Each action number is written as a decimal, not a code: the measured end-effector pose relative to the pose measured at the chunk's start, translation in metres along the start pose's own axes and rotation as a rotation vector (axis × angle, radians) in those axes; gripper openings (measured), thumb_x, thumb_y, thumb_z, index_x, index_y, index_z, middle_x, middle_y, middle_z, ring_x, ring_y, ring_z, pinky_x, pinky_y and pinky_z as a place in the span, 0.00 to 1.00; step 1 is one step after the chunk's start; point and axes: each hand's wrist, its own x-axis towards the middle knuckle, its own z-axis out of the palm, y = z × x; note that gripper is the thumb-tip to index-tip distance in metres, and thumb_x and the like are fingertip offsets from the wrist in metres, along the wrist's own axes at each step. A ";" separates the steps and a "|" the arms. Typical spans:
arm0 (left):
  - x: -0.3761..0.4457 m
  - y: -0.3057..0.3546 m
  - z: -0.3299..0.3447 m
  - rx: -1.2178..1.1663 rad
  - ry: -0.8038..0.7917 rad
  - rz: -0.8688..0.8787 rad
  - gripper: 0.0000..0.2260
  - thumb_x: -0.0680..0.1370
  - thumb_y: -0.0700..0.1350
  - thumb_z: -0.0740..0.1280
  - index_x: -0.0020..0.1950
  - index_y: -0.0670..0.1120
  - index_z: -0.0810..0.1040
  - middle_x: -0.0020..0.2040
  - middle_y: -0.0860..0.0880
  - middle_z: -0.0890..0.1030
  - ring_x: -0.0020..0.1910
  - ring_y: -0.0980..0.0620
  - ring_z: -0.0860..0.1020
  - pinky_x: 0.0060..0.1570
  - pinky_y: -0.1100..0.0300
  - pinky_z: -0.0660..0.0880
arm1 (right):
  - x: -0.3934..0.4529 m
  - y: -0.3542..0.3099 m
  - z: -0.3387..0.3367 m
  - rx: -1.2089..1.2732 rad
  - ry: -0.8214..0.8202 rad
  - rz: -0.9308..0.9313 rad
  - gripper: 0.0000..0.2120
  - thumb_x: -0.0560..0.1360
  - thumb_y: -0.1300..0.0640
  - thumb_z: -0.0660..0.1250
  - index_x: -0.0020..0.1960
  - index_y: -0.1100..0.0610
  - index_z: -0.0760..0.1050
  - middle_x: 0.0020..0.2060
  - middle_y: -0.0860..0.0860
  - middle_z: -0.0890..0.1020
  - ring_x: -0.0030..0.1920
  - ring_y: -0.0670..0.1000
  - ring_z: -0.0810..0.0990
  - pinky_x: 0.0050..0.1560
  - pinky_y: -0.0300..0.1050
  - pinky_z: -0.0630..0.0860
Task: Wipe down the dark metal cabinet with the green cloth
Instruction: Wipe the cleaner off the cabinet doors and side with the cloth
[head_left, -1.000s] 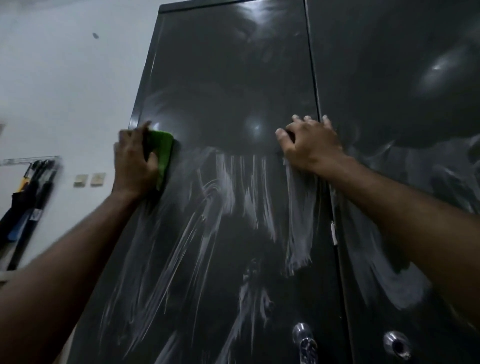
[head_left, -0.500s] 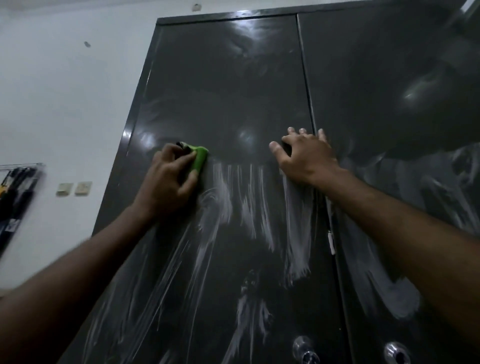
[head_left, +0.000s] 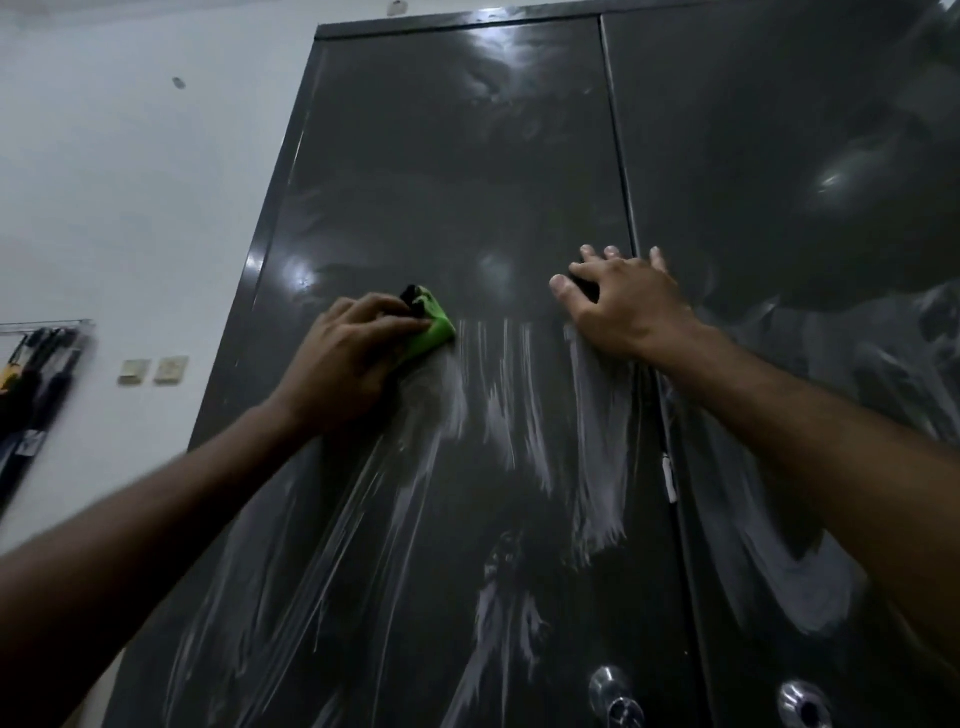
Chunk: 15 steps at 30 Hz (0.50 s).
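Left hand (head_left: 343, 364) fingers curled, gripping the cloth (head_left: 434, 327), which has slid right from the cabinet's (head_left: 441, 171) left edge toward the door seam (head_left: 621, 171). Right hand (head_left: 623, 306) stays spread flat there. Streaks below remain.

- White wall (head_left: 130, 208) on the left (one small dark mark high up)
- Two pale switch plates (head_left: 153, 370)
- Dark tools hanging on a rack (head_left: 31, 379)

The scene was dim and bluish; soft glare patches sat on the glossy dark metal cabinet (head_left: 467, 182) near its top and left edge; the near forearms were motion-blurred; wide-angle distortion bent the cabinet's edges inward.
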 end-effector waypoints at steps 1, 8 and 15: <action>-0.014 -0.002 -0.002 -0.001 0.001 0.021 0.17 0.80 0.44 0.66 0.68 0.49 0.83 0.67 0.45 0.79 0.58 0.40 0.77 0.58 0.44 0.75 | -0.001 0.001 -0.001 -0.001 -0.004 -0.002 0.31 0.82 0.36 0.49 0.75 0.52 0.70 0.80 0.50 0.63 0.80 0.54 0.59 0.79 0.64 0.44; 0.032 0.000 0.002 0.002 0.126 -0.190 0.18 0.77 0.36 0.73 0.67 0.47 0.83 0.66 0.43 0.81 0.58 0.35 0.78 0.60 0.41 0.74 | -0.007 -0.003 0.001 0.008 -0.013 0.008 0.28 0.83 0.39 0.49 0.76 0.52 0.69 0.80 0.49 0.61 0.80 0.54 0.57 0.79 0.65 0.44; -0.023 0.031 -0.003 0.011 -0.024 0.048 0.17 0.78 0.45 0.68 0.67 0.51 0.83 0.68 0.50 0.80 0.60 0.41 0.77 0.55 0.42 0.73 | -0.007 -0.001 -0.002 0.033 -0.031 0.020 0.25 0.85 0.43 0.49 0.77 0.51 0.68 0.80 0.47 0.60 0.81 0.53 0.57 0.78 0.66 0.43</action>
